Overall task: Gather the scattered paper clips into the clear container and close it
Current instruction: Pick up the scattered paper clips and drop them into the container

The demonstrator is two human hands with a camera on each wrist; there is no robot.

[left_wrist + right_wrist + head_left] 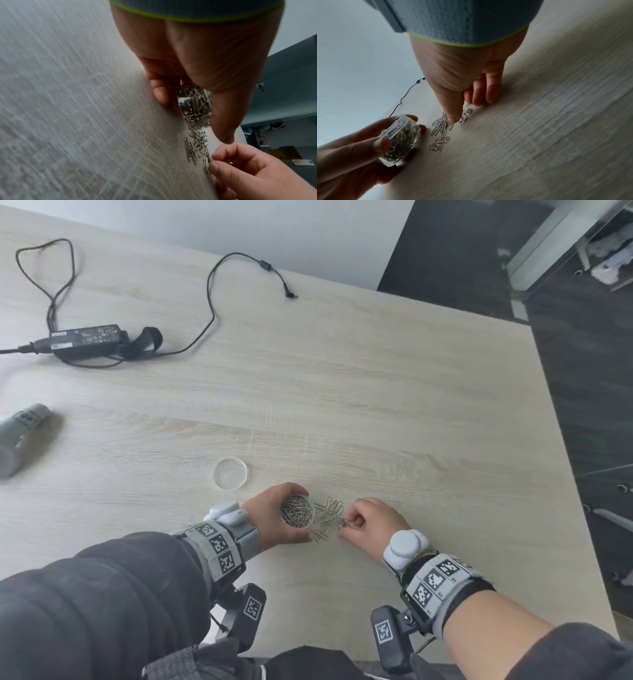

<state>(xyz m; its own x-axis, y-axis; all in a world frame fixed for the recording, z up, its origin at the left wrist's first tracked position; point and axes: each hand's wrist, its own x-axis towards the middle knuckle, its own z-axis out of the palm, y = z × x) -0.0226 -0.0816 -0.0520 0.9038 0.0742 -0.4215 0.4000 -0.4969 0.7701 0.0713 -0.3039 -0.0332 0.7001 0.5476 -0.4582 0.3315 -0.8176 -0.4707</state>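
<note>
Left hand: the left hand [274, 517] is wrapped around the clear container [297, 511], with its fingers [412, 118] on the far wall and the thumb on the near wall.
Clear container: a small round tub, open at the top and mostly full of paper clips, standing near the front edge of the table [376, 392]; in the right wrist view it appears tilted toward the loose clips.
Loose paper clips: a small heap of paper clips [329, 518] lies on the table just beside the container, between the two hands.
Right hand: the right hand [371, 523] has its fingers curled down, thumb and forefinger closed together at the edge of the heap and touching clips there; whether a clip is actually pinched between them cannot be told.
Lid: the round clear lid [230, 474] lies flat on the table, just beyond the left hand and apart from the container.
Other items: a black power adapter [89, 339] with its cable [212, 299] lies at the far left of the table; a grey cylinder [21, 436] lies at the left edge.
</note>
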